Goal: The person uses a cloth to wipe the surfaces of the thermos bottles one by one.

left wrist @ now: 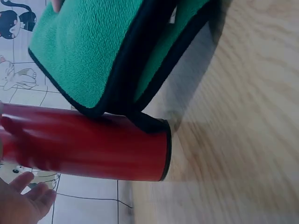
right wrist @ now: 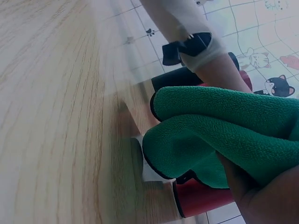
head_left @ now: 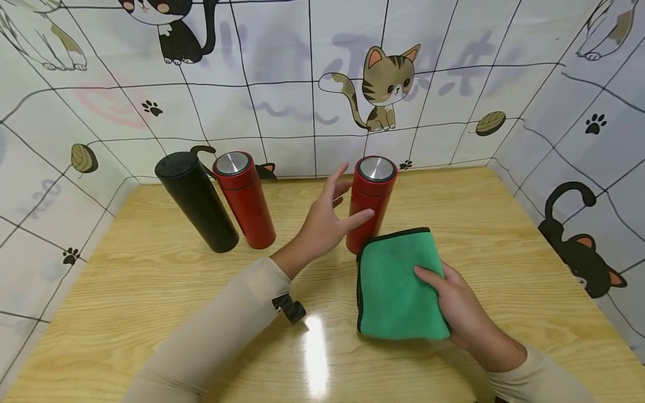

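My left hand [head_left: 322, 228] reaches toward a red thermos bottle [head_left: 372, 193] with a silver-topped lid, which stands upright. Its fingers are spread, the thumb crossing in front of the bottle; in the left wrist view, fingertips [left wrist: 32, 196] show beside the red body, apart from it. My right hand [head_left: 466, 313] grips a folded green towel [head_left: 395, 291] with black edging, thumb on top and the other fingers hidden beneath. The towel's upper corner lies against the lower part of that bottle. The right wrist view shows the towel's folded layers [right wrist: 219, 126] in the hand.
A second red thermos bottle [head_left: 248, 207] and a taller black bottle [head_left: 194, 201] stand side by side on the left. The wooden table [head_left: 126, 313] meets cat-patterned wall sheets [head_left: 282, 112] at the back and sides.
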Available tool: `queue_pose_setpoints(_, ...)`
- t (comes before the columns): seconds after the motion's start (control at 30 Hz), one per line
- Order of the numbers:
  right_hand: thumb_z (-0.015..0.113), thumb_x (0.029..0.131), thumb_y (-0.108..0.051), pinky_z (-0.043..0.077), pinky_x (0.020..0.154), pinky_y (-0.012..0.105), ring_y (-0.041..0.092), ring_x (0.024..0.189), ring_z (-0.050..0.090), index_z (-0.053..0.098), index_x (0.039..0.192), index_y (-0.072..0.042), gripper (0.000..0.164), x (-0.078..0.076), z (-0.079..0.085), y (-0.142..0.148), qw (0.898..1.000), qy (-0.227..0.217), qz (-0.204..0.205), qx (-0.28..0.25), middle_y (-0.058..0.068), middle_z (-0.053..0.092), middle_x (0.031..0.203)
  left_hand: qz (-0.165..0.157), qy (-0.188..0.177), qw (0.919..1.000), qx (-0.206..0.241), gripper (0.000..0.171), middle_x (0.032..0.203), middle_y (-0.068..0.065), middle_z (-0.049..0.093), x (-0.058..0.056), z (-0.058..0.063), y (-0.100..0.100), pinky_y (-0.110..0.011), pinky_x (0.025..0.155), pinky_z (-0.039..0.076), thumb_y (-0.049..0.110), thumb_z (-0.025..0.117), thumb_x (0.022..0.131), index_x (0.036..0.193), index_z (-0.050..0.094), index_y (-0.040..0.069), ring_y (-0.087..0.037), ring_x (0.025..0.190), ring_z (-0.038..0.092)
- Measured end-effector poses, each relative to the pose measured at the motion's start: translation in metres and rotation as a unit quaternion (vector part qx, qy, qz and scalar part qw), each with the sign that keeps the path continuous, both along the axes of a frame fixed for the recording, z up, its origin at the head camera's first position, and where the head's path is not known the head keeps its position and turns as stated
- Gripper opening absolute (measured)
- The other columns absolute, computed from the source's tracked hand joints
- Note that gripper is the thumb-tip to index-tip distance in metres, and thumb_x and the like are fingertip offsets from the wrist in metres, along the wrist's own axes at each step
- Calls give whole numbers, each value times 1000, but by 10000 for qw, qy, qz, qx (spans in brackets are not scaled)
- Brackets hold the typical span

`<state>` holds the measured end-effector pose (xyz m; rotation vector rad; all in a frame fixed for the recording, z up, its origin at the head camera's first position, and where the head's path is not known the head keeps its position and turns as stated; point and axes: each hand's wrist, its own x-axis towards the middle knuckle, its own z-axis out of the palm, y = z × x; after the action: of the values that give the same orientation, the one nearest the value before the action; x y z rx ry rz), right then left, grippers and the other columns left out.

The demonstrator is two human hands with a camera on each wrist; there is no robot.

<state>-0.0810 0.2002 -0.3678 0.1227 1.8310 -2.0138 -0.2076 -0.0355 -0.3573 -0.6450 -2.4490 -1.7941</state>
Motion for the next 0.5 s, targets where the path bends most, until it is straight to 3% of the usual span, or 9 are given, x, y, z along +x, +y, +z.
queue_pose_setpoints(0.23, 45, 107, -36, 60, 84, 35, 12, 102, 68, 35, 147, -15, 46, -2, 0, -3, 9999, 38, 84, -76, -7, 65, 116, 277, -103, 9995, -118, 76, 135, -2, 63, -3, 4, 6, -37, 98, 55, 37, 79, 85, 150, 41, 30, -22, 119, 64)
queue_pose_setpoints(0.5, 46, 106, -36, 60, 82, 34, 11, 98, 69, 42, 140, -18, 39, -8, 4, -1, 9998, 218, 6, 44, -9, 66, 111, 612, -230, 9977, 163, 75, 137, 2, 62, 7, 2, -21, -36, 98, 56, 37, 80, 85, 149, 43, 30, -20, 121, 63)
